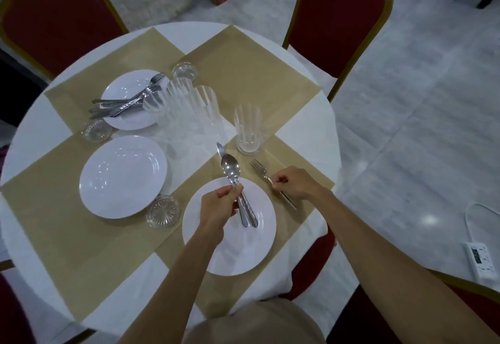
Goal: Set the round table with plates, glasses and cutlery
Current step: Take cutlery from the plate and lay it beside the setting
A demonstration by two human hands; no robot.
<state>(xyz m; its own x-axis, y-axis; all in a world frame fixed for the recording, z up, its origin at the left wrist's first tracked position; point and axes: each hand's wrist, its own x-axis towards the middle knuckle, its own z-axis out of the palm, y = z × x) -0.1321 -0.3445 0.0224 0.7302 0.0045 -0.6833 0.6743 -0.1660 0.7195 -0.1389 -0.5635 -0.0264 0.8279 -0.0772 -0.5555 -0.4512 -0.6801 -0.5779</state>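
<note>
Here I see my left hand [219, 204] gripping a spoon [230, 167] and knife [220, 150] above the lower-centre plate [230, 251], right hand [293, 182] pinching the fork [261, 171]

plates [123, 177]: glossy white | cutlery [261, 171]: shiny metal | glasses [247, 132]: clear ribbed | placemats [251, 73]: matt beige

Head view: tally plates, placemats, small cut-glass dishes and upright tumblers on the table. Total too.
Plates: 3 (far plate, left plate, near plate)
Placemats: 4 (far-left mat, far-right mat, near-left mat, near-right mat)
Small glass dishes: 3 (far dish, left dish, near dish)
Upright tumbler: 1
Total: 11
Toppled tumblers mid-table: too blurred to count.
</note>
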